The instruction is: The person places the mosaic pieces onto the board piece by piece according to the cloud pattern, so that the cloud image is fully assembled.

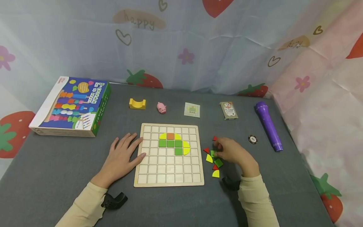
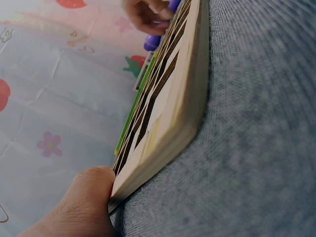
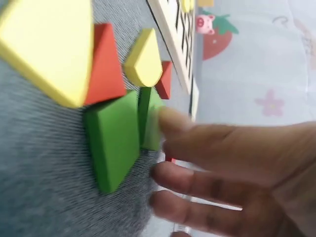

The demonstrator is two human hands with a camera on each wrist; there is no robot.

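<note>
A wooden grid board (image 1: 156,178) lies flat on the table. Green squares (image 1: 170,143), yellow quarter-circles (image 1: 186,147) and an orange square (image 1: 170,136) sit in some of its cells. My left hand (image 1: 120,159) rests spread at the board's left edge, with its thumb (image 2: 89,190) against the corner. My right hand (image 1: 232,153) is over a loose group of pieces right of the board. There, a fingertip touches a green square (image 3: 152,123), blurred. Around it lie another green square (image 3: 116,140), yellow quarter-circles (image 3: 144,59) and red triangles (image 3: 106,66).
Behind the board stand a yellow arched block (image 1: 137,104), a pink pig figure (image 1: 161,107), a pattern card (image 1: 192,110) and a playing card box (image 1: 228,111). A black-and-white chip (image 1: 252,139) and purple microphone (image 1: 268,126) lie at right. A boxed toy (image 1: 73,107) is at left.
</note>
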